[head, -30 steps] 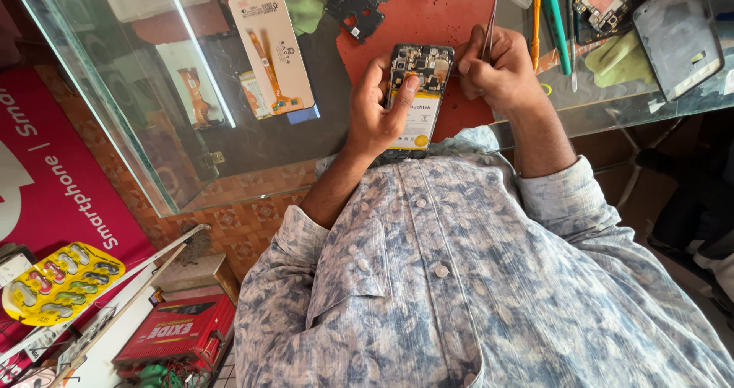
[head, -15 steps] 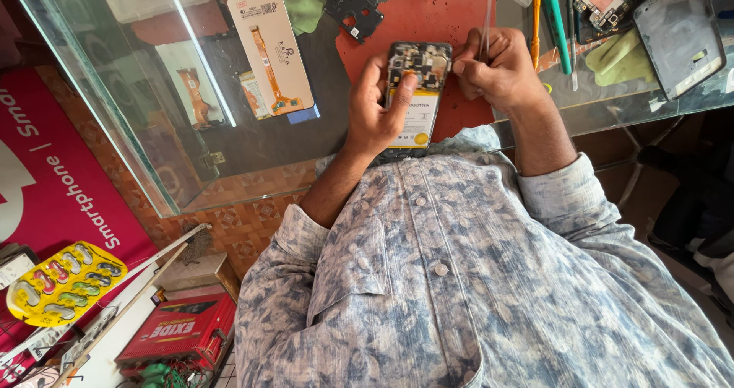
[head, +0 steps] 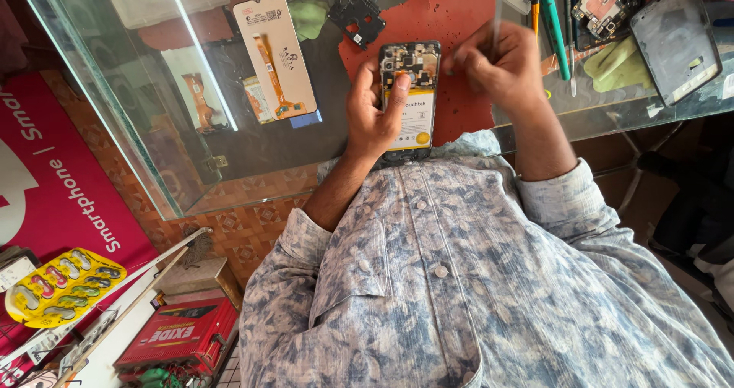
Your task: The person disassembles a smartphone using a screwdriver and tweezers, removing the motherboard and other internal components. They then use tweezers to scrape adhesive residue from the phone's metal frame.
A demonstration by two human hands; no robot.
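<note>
An opened smartphone [head: 411, 97] with its back cover off, showing circuit board and a yellow-labelled battery, lies on a red mat [head: 443, 21] on the glass counter. My left hand [head: 372, 113] grips the phone along its left side, thumb resting on its edge. My right hand [head: 497, 65] hovers by the phone's upper right corner, pinching thin metal tweezers [head: 495, 22] that point away from me; they look blurred.
A replacement screen panel [head: 277, 55] with an orange flex cable lies left on the glass counter [head: 252, 151]. A black plastic frame [head: 356, 15], green-handled tool [head: 553, 25], circuit board [head: 600, 4], grey back cover [head: 674, 40] and green cloth [head: 615, 61] lie around.
My right hand has lifted slightly and shifted at the phone's top right corner, with the tweezers now raised. My left hand keeps its grip on the phone.
</note>
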